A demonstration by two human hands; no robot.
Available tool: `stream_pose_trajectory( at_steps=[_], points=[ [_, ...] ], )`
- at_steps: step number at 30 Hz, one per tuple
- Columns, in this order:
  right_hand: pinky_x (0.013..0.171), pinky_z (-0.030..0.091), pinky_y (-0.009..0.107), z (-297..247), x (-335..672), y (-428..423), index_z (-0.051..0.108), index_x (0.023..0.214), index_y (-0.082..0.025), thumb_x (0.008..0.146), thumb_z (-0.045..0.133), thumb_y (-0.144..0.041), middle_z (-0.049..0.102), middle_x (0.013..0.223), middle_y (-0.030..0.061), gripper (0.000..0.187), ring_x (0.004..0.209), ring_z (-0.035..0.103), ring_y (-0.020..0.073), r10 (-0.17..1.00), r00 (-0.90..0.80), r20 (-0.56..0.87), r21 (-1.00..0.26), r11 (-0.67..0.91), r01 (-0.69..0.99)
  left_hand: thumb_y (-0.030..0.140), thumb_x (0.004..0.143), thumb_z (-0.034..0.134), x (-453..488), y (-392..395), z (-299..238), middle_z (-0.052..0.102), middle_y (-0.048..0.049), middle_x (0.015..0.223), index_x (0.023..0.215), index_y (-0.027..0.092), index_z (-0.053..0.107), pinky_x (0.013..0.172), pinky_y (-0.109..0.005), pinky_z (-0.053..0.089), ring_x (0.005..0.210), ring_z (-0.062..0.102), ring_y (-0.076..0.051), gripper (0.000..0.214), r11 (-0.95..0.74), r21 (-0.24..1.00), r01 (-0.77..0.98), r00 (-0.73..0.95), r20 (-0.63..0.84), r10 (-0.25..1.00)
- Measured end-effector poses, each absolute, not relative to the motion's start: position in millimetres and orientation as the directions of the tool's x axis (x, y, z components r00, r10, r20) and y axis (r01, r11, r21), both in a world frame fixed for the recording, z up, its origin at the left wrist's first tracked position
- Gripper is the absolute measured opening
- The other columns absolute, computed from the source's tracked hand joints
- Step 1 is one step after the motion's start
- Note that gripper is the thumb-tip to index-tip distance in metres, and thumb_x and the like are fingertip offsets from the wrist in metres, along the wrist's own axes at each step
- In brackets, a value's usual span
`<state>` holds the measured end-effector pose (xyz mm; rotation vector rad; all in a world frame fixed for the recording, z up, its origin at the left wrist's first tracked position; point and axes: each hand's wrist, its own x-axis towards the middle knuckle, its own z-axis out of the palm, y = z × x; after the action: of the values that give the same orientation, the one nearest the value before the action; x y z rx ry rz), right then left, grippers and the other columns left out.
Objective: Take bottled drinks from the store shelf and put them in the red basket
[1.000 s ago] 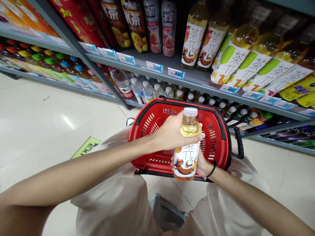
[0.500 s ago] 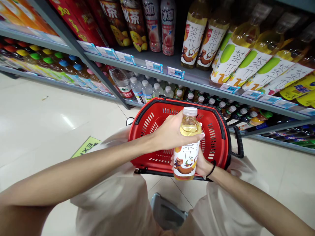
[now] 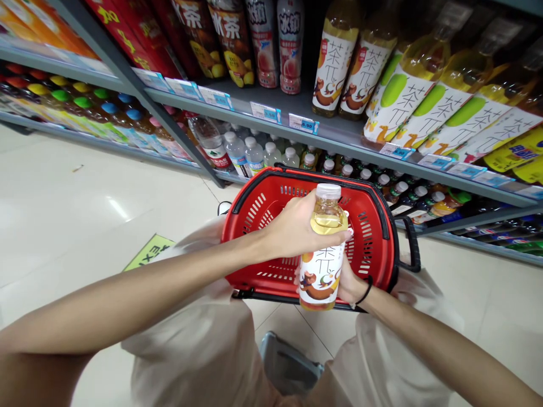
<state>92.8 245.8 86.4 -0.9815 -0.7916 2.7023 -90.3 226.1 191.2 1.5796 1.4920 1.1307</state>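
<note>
A tea drink bottle (image 3: 321, 277) with a white cap, pale yellow liquid and a white label with a monkey picture is held over the red shopping basket (image 3: 250, 277). My left hand (image 3: 297, 226) wraps round its upper part from the left, the thumb lying across the front. Behind the bottle, my right hand (image 3: 348, 281) grips its lower part; most of those fingers are hidden. The bottle leans slightly, cap away from me. Through the basket's slotted walls and bottom, no other goods show in the part I can see.
Ahead stands a grey shelf (image 3: 254, 116) with tea bottles (image 3: 335, 62) above and water bottles (image 3: 254, 152) below. The basket's black handle (image 3: 411, 243) sticks out at the right. A green floor sign (image 3: 148, 251) lies at the left, and a grey object (image 3: 291, 362) is between my legs.
</note>
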Motion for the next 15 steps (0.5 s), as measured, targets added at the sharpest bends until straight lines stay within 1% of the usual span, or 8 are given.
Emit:
stream_pose_trajectory(
  at_steps=[3, 10, 15],
  points=[
    [0.091, 0.06, 0.057, 86.8, 93.2, 246.0, 0.069, 0.102, -0.016, 0.071, 0.074, -0.077, 0.078, 0.095, 0.0159, 0.069, 0.105, 0.074, 0.0383, 0.301, -0.768, -0.565, -0.523, -0.85, 0.052, 0.051, 0.078, 0.083, -90.4, 226.2, 191.1, 0.077, -0.0009, 0.098, 0.107, 0.017, 0.06, 0.074, -0.028, 0.057, 0.088, 0.075, -0.02, 0.051, -0.117, 0.905, 0.408, -0.036, 0.144, 0.989],
    [0.092, 0.06, 0.056, 84.5, 94.9, 246.8, 0.069, 0.098, -0.015, 0.077, 0.068, -0.079, 0.077, 0.096, 0.0175, 0.068, 0.107, 0.073, 0.037, 0.284, -0.78, -0.557, -0.519, -0.853, 0.059, 0.051, 0.078, 0.083, -90.3, 226.0, 191.2, 0.077, -0.0008, 0.098, 0.108, 0.017, 0.06, 0.075, -0.028, 0.057, 0.088, 0.075, -0.02, 0.05, -0.104, 0.904, 0.415, -0.04, 0.132, 0.99],
    [0.091, 0.06, 0.055, 84.1, 94.6, 247.3, 0.069, 0.105, -0.015, 0.077, 0.066, -0.083, 0.077, 0.095, 0.0165, 0.074, 0.102, 0.074, 0.0362, 0.277, -0.772, -0.572, -0.508, -0.858, 0.068, 0.046, 0.077, 0.085, -89.7, 226.1, 191.1, 0.077, 0.0, 0.097, 0.11, 0.018, 0.058, 0.072, -0.026, 0.057, 0.086, 0.075, -0.019, 0.051, -0.072, 0.912, 0.405, -0.049, 0.1, 0.994]
  ],
)
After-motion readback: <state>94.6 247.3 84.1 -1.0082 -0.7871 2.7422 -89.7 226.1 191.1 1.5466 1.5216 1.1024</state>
